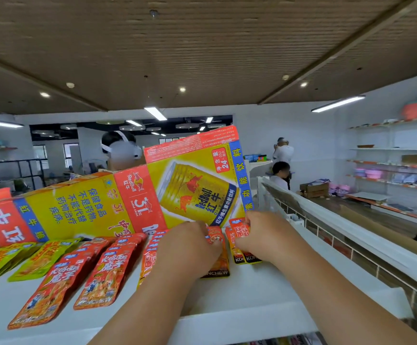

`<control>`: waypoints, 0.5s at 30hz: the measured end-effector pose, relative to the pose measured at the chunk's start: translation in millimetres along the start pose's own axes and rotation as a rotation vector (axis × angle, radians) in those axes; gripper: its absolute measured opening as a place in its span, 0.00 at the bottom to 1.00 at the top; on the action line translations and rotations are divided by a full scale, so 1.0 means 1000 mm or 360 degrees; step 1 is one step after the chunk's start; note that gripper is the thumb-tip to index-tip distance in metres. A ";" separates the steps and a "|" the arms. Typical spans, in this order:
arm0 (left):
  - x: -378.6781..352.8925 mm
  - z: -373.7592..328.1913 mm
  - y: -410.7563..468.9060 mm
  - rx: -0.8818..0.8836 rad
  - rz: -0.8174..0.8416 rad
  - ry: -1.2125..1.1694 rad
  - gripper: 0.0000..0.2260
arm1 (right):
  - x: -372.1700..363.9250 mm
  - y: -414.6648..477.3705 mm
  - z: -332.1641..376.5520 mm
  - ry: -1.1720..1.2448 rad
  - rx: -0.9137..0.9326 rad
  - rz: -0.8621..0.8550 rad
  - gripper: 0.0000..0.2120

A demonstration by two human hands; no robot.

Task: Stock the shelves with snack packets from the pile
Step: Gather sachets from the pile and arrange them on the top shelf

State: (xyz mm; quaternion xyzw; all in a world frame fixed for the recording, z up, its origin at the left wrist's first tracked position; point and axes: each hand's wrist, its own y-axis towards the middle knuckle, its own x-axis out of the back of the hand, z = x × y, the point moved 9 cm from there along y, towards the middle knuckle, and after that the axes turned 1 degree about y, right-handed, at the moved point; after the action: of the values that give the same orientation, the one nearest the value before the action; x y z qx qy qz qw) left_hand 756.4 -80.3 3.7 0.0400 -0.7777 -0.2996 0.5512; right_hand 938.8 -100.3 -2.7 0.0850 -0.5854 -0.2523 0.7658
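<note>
The left hand (190,247) and right hand (259,235) each pinch snack packets (241,229) before the carton (118,202) — probably light, floppy, slick. Top seams look best to hold.

I'm seeing snack packets (219,260) lying on the shelf (264,290) under my fingers (252,220), more rows (98,270) lying left of them, a Red Bull carton (90,207) sitting just behind.
</note>
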 end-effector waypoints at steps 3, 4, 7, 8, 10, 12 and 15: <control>0.000 0.000 0.000 -0.0009 -0.0010 0.0004 0.18 | -0.011 -0.004 -0.002 -0.0025 -0.0011 0.0024 0.18; 0.000 -0.001 0.000 -0.0012 -0.0013 0.0006 0.18 | -0.014 -0.005 -0.003 -0.0030 -0.0021 0.0043 0.17; -0.001 0.000 -0.001 -0.0013 -0.0003 0.0001 0.18 | -0.018 -0.007 -0.002 -0.0069 -0.0025 0.0071 0.18; -0.001 0.000 -0.001 -0.0013 0.0000 0.0000 0.18 | -0.018 -0.008 -0.001 -0.0088 -0.0016 0.0068 0.18; -0.002 0.000 -0.001 -0.0007 0.0008 -0.0011 0.18 | -0.019 -0.008 0.001 -0.0131 0.0011 0.0069 0.17; -0.002 0.001 -0.001 -0.0004 0.0008 -0.0011 0.18 | -0.019 -0.008 0.003 -0.0170 0.0030 0.0061 0.17; -0.002 0.000 -0.001 -0.0009 0.0013 -0.0001 0.18 | -0.022 -0.007 0.004 -0.0155 0.0032 0.0021 0.17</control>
State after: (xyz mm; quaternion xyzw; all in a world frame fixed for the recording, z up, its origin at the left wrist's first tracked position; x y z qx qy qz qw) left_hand 756.6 -80.2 1.6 0.0352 -0.7771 -0.2997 0.5523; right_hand 928.9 -95.3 -22.9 0.0765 -0.6250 -0.2451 0.7372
